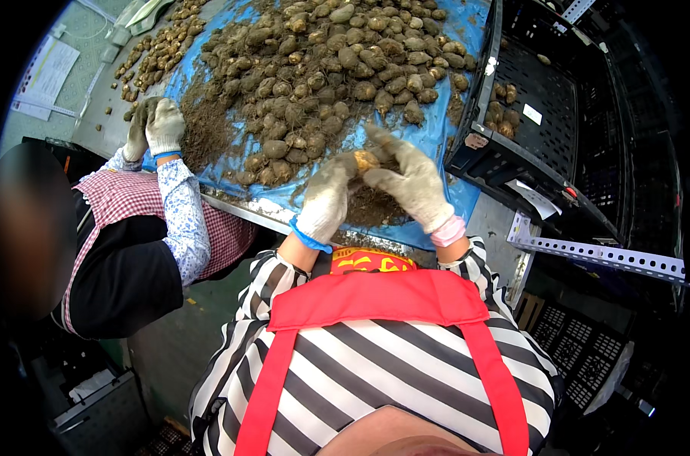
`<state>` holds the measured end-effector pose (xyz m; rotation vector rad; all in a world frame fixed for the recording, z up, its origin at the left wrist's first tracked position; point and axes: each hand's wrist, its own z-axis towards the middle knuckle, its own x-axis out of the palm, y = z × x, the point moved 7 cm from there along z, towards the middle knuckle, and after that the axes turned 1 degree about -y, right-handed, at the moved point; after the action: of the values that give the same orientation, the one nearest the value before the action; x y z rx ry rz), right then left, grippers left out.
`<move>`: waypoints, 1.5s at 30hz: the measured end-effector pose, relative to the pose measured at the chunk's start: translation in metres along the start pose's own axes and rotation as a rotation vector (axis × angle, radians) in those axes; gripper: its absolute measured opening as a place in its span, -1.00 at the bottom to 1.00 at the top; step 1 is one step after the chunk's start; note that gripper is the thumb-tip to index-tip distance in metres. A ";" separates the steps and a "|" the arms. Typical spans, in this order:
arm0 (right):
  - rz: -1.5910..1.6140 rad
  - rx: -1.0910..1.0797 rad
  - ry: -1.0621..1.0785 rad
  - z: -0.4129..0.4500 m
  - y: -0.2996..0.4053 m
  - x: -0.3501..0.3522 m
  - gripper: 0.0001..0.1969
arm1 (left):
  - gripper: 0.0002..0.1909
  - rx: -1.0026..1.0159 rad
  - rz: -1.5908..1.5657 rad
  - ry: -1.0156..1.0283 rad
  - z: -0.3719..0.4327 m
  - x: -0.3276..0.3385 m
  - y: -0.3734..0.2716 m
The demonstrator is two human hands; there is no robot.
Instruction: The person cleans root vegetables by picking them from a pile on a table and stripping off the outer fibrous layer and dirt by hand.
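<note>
My left hand [332, 191], in a soiled white knit glove with a blue band at the wrist, grips a brown taro corm [366, 161] between thumb and fingers. Close on its right is my right hand [410, 176], also gloved, with a pink cuff; its fingers are spread and its thumb is near the corm. I cannot tell whether it touches the corm. Beyond both hands lies a large heap of hairy taro corms [322, 74] on a blue plastic sheet [436, 137]. Loose soil and root fibres [373, 208] lie below my hands.
At the right, a black plastic crate [550, 108] on its side or tilted holds several corms [501, 114]. A co-worker's gloved hands [159, 122] are at the left, near smaller corms [162, 57]. A perforated metal bar [601, 256] juts out at the right. The metal table edge [248, 211] runs before me.
</note>
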<state>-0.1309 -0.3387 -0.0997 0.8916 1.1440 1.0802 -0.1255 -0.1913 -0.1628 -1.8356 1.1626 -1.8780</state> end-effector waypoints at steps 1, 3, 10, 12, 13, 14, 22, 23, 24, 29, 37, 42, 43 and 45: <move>0.134 -0.018 0.064 -0.003 0.006 0.007 -0.62 | -0.58 0.061 0.264 -0.030 0.000 -0.012 0.000; 0.195 0.057 0.021 -0.001 0.005 0.007 -0.62 | -0.55 0.125 0.528 -0.063 -0.002 -0.012 -0.006; 0.047 0.184 -0.114 -0.003 -0.028 0.003 -0.75 | -0.44 0.152 0.969 -0.167 -0.004 0.026 -0.020; -0.049 0.201 -0.137 -0.004 -0.025 0.000 -0.79 | -0.46 0.062 0.877 -0.141 -0.003 0.022 -0.015; -0.049 0.202 -0.139 -0.005 -0.029 0.001 -0.79 | -0.46 0.032 0.846 -0.132 -0.003 0.020 -0.014; -0.096 0.141 -0.147 -0.005 -0.032 0.001 -0.80 | -0.40 0.001 0.674 -0.056 -0.002 0.022 -0.010; 0.184 0.090 -0.082 0.013 -0.011 -0.019 -0.71 | -0.29 0.084 0.279 0.095 -0.007 0.038 -0.022; 0.087 -0.049 -0.037 0.011 0.008 -0.014 -0.71 | -0.31 0.162 0.657 0.069 -0.008 0.041 -0.033; -0.010 -0.190 0.010 0.007 0.024 -0.009 -0.70 | -0.32 0.243 1.037 0.040 -0.009 0.045 -0.040; -0.081 -0.266 0.004 0.001 0.011 0.000 -0.76 | -0.35 0.054 0.757 -0.017 -0.009 0.023 -0.024; -0.469 -0.051 -0.154 0.015 -0.006 -0.009 -0.89 | -0.30 0.030 1.019 0.019 -0.003 0.023 -0.026; -0.598 0.328 0.202 0.012 -0.036 -0.018 -0.78 | -0.18 0.277 0.884 0.120 -0.003 0.016 -0.032; -0.598 0.332 0.202 0.010 -0.026 -0.018 -0.78 | -0.18 0.273 0.882 0.121 -0.004 0.021 -0.034; -0.007 -0.044 0.176 0.006 0.018 -0.011 -0.74 | -0.20 0.258 1.109 0.014 -0.007 0.030 -0.042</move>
<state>-0.1289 -0.3449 -0.0791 0.7695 1.2626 1.1919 -0.1226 -0.1820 -0.1116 -0.7217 1.4149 -1.2625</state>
